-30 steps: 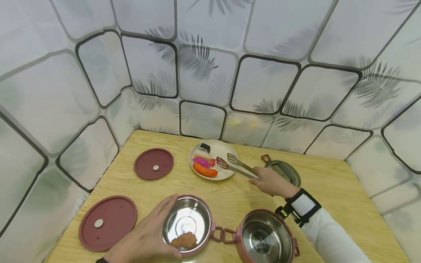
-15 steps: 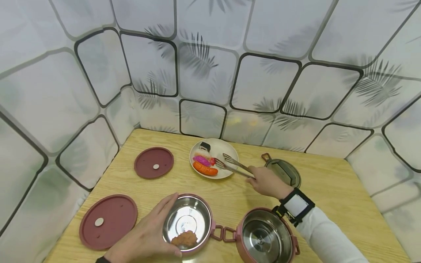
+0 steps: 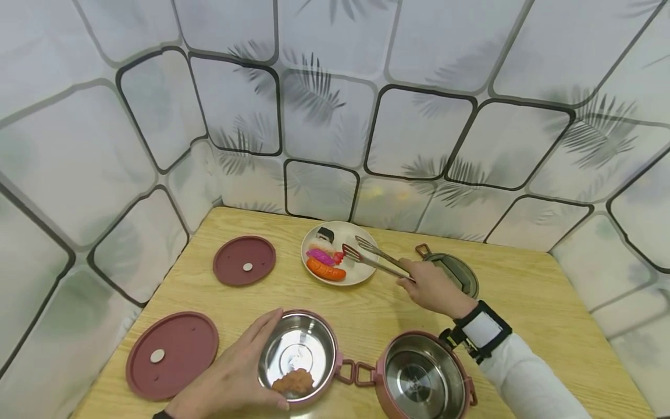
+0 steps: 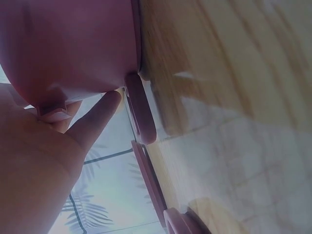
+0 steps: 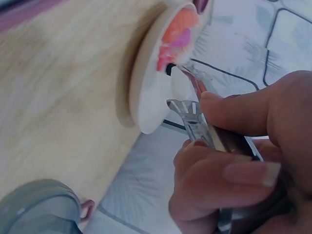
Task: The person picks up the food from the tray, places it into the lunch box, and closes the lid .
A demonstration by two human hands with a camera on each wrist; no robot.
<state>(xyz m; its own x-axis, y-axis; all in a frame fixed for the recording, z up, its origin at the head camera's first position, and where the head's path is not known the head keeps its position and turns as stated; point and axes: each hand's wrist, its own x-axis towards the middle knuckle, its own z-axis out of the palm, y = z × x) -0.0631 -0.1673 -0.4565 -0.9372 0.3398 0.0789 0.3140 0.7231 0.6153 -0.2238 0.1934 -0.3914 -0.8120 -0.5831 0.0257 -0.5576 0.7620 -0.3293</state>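
Note:
My right hand (image 3: 433,286) grips metal tongs (image 3: 384,265). Their two slotted ends are spread apart over the right part of a cream plate (image 3: 361,279), with nothing between them. On the plate lie an orange sausage (image 3: 325,269), a purple piece (image 3: 320,256), a small red piece (image 3: 338,256) close to one tong end, and a rice piece with a black wrap (image 3: 325,234). My left hand (image 3: 235,366) holds the left side of a pink steel-lined pot (image 3: 327,337), thumb and fingers spread round its wall. A brown fried chicken piece (image 3: 294,382) lies inside.
Another pink pot (image 3: 419,378) stands to the right, handles nearly meeting. Two dark red lids (image 3: 173,355) (image 3: 244,260) lie on the left. A grey-green lidded pan (image 3: 455,270) sits behind my right hand. Patterned cloth walls (image 3: 324,145) border the wooden table.
The tongs first shifted slightly left towards the red piece, then drew back a little up and right, with their ends spread. The left hand and pots stay in place.

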